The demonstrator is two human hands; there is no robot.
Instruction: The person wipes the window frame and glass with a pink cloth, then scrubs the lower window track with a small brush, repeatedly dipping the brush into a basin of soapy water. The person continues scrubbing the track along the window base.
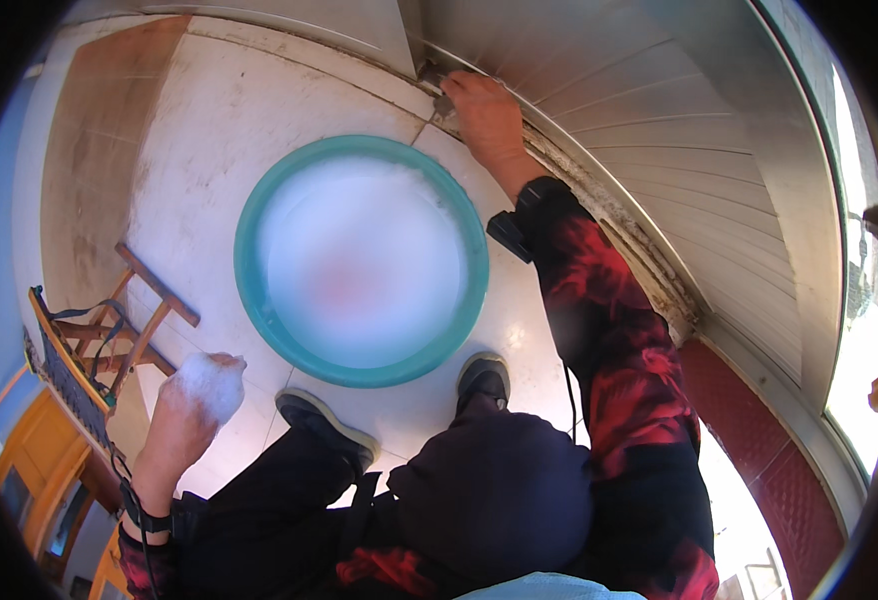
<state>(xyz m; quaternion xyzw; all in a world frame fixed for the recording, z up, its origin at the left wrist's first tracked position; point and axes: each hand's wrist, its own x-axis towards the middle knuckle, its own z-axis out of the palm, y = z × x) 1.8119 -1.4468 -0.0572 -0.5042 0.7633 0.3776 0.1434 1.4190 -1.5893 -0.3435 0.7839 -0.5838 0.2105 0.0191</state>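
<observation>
A round teal plastic basin (pixel 253 330) stands on the floor in front of me, filled with thick white suds (pixel 364 240). Beyond its right side, my right hand (pixel 488 116) reaches to the bottom corner of a metal door (pixel 656 150). Its fingers are curled over a small dark grey piece (pixel 445 106), perhaps a rag, at the door's track. What the piece is cannot be made out for sure. My left hand (pixel 199 397) hangs left of the basin, its back covered with foam. Its fingers are bent and mostly hidden, and no object shows in it.
At the left a folding wooden chair (pixel 139 322) with a dark strap stands near the basin. My shoes (pixel 330 424) flank the basin's near side. The dirty door track (pixel 596 187) runs along the right. Dark red tiles (pixel 769 442) lie at the lower right.
</observation>
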